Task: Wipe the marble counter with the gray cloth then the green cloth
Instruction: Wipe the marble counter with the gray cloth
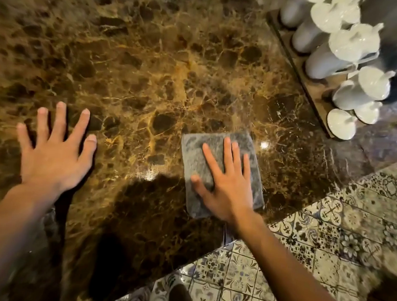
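Note:
A folded gray cloth (197, 155) lies flat on the brown marble counter (151, 66), near its front right edge. My right hand (225, 182) presses down on the cloth with fingers spread and palm flat, covering its right half. My left hand (53, 150) rests flat on the bare marble to the left, fingers apart, holding nothing. No green cloth is in view.
A wooden tray (313, 87) with several white ceramic jugs and cups (352, 43) stands at the counter's back right. The counter edge runs diagonally at the lower right, with patterned floor tiles (302, 261) below it.

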`<state>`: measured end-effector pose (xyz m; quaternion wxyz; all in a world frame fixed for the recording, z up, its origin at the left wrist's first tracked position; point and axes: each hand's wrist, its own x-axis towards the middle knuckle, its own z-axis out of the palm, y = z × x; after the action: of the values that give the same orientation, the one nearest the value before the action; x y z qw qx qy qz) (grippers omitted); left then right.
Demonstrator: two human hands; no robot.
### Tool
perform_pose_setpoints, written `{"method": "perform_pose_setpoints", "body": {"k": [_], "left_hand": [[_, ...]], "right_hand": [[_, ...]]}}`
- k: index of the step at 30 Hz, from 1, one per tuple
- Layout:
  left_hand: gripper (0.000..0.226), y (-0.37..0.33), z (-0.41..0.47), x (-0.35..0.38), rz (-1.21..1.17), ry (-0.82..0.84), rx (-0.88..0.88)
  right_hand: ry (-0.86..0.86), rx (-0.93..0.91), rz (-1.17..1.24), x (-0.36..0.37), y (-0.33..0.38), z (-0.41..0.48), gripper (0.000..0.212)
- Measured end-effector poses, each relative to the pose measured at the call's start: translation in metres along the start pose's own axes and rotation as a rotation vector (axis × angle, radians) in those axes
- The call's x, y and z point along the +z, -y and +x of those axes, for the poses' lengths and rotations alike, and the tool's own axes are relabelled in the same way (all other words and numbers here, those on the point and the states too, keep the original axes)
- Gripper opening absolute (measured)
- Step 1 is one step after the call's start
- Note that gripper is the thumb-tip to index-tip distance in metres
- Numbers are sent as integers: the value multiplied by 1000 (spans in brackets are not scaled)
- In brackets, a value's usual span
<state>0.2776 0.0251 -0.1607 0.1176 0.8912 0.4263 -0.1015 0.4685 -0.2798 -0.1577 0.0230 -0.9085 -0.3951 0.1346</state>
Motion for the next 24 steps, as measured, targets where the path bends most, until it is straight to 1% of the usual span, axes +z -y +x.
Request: {"method": "perform_pose_setpoints", "body": {"k": [2, 5, 8, 11, 13, 16, 19, 24], "left_hand": [[64, -26, -6, -4, -2, -15, 15], [62, -81, -12, -3, -30, 2, 128], [60, -134, -6, 4, -54, 8, 229], [61, -164, 8, 12, -30, 36, 279], [61, -168, 15, 18, -14, 29, 281], [61, -167, 16, 24, 4, -29, 289], [60, -167, 15, 23, -1, -36, 289], [59, -171, 16, 23, -17, -18, 253]], "right_hand": [[3, 12, 14, 8, 4, -45, 79], [8, 47, 23, 20, 8, -82, 78], [1, 70, 24, 21, 11, -83, 78], [-14, 97, 30, 18, 11, -68, 78], [-32, 127, 32, 15, 8, -49, 78], [-41, 156, 46, 2, -1, -2, 78], [7, 193, 53, -16, -15, 56, 76], [-46, 215, 49, -40, -39, 164, 79]]}}
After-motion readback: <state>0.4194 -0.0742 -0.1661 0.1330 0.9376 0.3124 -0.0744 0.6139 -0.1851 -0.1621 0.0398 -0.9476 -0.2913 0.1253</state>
